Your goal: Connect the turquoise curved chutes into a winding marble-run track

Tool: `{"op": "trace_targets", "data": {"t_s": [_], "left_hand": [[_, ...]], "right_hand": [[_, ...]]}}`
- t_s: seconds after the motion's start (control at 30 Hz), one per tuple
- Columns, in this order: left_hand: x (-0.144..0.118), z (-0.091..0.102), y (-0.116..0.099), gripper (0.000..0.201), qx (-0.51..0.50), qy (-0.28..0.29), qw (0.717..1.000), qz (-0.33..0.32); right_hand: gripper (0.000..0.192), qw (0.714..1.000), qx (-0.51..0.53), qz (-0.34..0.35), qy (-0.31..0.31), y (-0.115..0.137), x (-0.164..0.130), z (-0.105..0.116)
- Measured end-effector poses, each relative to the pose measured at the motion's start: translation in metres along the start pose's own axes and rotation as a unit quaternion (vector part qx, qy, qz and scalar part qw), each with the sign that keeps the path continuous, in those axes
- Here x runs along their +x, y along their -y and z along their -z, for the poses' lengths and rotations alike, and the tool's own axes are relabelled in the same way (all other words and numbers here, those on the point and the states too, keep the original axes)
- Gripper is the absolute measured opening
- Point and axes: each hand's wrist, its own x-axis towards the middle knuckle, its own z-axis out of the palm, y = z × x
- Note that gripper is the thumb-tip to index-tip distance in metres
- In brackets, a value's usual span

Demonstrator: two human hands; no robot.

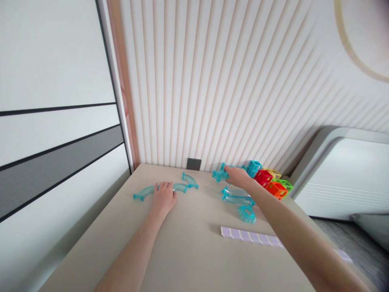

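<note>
My left hand (pixel 164 197) lies over the middle of a clear blue curved tube (pixel 148 191), its fingers bent around it against the table. The tube's right part (pixel 180 187) meets a shorter curved tube piece (pixel 190 180) that bends back toward the wall. At the back of the table, my right hand (pixel 237 177) is closed on a clear blue tube piece (pixel 221 175); the fingertips are partly hidden. Nearer to me lie long clear blue tubes (pixel 237 196) side by side. A round blue openwork piece (pixel 246 214) sits just in front of them.
Blue, red, orange, yellow and green block frames (pixel 263 177) stand at the table's back right. A strip of lilac tiles (pixel 251 236) lies under my right forearm. A black socket (pixel 193 164) is on the ribbed wall behind the table (pixel 188 251). White cabinet panels (pixel 60 182) border the left.
</note>
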Motion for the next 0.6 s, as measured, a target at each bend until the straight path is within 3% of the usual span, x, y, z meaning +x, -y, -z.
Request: {"op": "trace_targets", "data": {"t_s": [0.17,0.37,0.47,0.6], "left_hand": [[0.001,-0.002,-0.002,0.055,-0.001,-0.017,1.0,0.019],[0.004,0.0,0.0,0.075,-0.012,-0.071,0.996,0.044],[0.006,-0.002,0.004,0.073,-0.022,-0.085,0.995,0.054],[0.007,-0.007,0.007,0.07,-0.029,-0.072,0.995,0.069]], "right_hand": [[0.046,0.996,0.022,0.066,-0.049,0.069,0.017,0.022],[0.044,0.987,0.028,0.15,-0.045,0.161,0.045,0.022],[0.042,0.984,0.025,0.168,-0.043,0.189,0.057,0.02],[0.043,0.985,0.023,0.167,-0.043,0.203,0.072,0.018]]}}
